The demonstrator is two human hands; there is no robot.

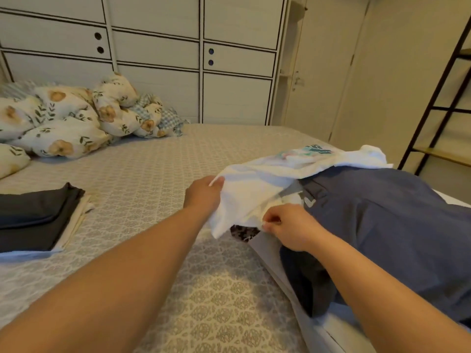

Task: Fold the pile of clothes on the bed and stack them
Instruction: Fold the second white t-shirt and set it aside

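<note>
Pinching white shirt (pixel 257 184): both hands, left (pixel 204 193), right (pixel 290 229); pile (pixel 382 225) beneath mostly hidden.

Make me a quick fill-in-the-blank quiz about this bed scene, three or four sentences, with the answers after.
1. Both hands, the left hand and the right hand, grip a ____ T-shirt.
2. The folded stack lies on the bed to the person's ____.
3. The top garment of that stack is dark ____.
4. The floral duvet is bunched in front of the ____.

Answers: white; left; grey; wardrobe
</note>
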